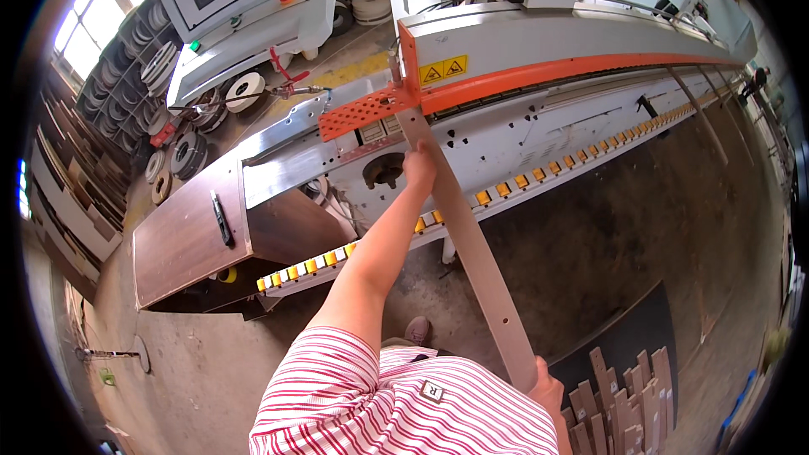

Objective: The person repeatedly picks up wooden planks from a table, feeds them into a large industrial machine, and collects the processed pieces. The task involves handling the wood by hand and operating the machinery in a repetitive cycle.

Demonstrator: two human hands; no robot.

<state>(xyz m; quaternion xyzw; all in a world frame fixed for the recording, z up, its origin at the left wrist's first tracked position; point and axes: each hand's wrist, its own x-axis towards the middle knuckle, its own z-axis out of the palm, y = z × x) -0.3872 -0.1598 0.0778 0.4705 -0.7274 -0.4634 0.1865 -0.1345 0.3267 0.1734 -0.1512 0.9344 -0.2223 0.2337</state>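
Note:
A long, narrow brown board (474, 265) slants across the view, its far end under the orange guard (366, 114) of a long grey machine (539, 42). Close to that far end, my left hand (419, 170) is closed around the board's edge. At the near end, low on the right beside my striped shirt, my right hand (546, 388) grips the board; part of that hand is hidden behind it. One small round hole shows in the board's near half. Along the machine's front runs a rail of yellow and white rollers (539, 175).
On the left stands a brown wooden cabinet (190, 244) with a black utility knife (222, 219) on top. A control console (244, 17) with a red button rises behind it. Several narrow strips (619, 404) lie on a dark panel (645, 320) at lower right. Edging rolls (187, 154) fill the back left.

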